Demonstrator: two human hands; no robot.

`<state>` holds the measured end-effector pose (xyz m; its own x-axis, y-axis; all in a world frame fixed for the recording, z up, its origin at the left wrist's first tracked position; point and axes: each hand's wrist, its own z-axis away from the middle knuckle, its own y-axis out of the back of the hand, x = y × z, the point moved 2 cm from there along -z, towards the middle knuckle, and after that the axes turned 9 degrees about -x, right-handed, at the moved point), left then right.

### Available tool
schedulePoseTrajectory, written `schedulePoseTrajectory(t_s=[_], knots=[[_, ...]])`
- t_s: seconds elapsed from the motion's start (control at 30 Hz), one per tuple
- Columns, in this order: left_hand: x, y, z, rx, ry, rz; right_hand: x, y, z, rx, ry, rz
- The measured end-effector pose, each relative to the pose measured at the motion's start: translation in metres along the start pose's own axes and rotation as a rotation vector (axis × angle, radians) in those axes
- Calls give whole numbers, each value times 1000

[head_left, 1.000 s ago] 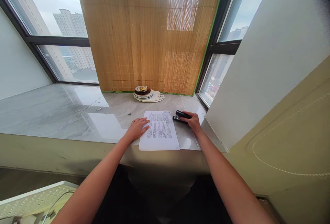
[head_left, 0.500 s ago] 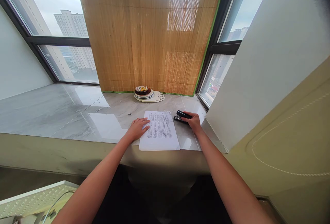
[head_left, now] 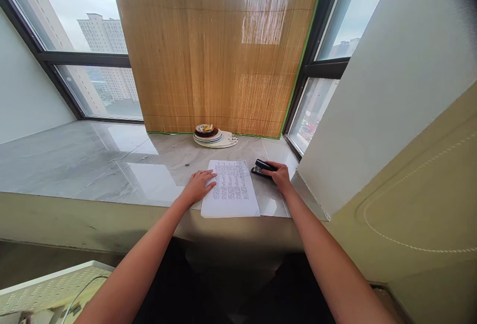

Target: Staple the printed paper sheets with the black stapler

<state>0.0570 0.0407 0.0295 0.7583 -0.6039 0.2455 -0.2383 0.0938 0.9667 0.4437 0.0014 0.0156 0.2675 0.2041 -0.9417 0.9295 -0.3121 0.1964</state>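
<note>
Black stapler [head_left: 264, 165]: at 2 o'clock from the paper's middle, just beside its right edge, top arm tilted up from the base.
Right hand [head_left: 280, 175]: fingers curled round the stapler's rear end, gripping it.
Printed paper [head_left: 231, 190]: flat on the marble-look windowsill [head_left: 93, 165], near edge reaching past the sill's front.
Left hand [head_left: 197, 188]: at 9 o'clock, palm down, loosely extended, grasping nothing, fingertips on the paper's left side.
Stacked plates [head_left: 207, 139]: at 11 o'clock, near the foot of the bamboo blind [head_left: 216, 55].
</note>
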Motion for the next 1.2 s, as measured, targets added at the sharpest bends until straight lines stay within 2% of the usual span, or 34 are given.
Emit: schedulePoseTrajectory(t_s=[0.47,0.73,0.9,1.2], knots=[[1,1,0,-5,7,-10,-7,0,1,-7,0,16],[0,2,1,-9,16,-2,-18,-2,14,-250,-34,-50],[0,2,1,-19,9,-1,-25,-13,19,-375,40,-7],[0,-1,1,-9,-44,15,-34,-26,14,-380,211,263]])
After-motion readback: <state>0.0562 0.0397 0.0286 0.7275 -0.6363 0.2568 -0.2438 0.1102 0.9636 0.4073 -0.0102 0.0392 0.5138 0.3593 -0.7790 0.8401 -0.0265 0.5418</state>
